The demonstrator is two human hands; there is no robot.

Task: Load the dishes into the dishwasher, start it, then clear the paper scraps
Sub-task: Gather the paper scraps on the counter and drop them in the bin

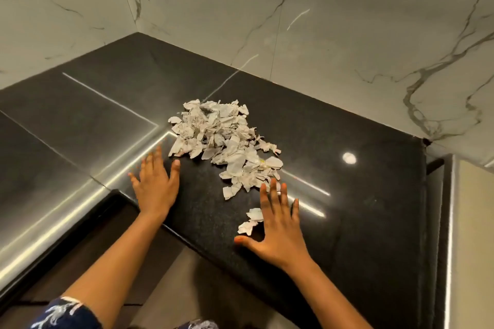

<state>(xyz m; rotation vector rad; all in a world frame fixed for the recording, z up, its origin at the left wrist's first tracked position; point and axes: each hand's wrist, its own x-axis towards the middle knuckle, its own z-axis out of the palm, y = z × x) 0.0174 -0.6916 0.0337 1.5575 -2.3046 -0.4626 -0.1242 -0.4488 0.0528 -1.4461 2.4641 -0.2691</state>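
A heap of torn, crumpled paper scraps (222, 139) lies on the black polished countertop (361, 195), in its corner section. A few stray scraps (250, 222) lie apart, nearer the front edge. My left hand (156, 184) is spread flat with straight fingers on the counter, just left of the heap's near end. My right hand (278, 224) is also spread flat, its fingertips at the heap's lower edge and the stray scraps between its thumb and forefinger. Neither hand holds anything.
Marble-patterned wall tiles (320, 35) close off the counter at the back and left. The counter's front edge (203, 251) runs diagonally under my forearms, with floor and dark cabinet fronts below. A recess and light panel (470, 222) bound the counter on the right.
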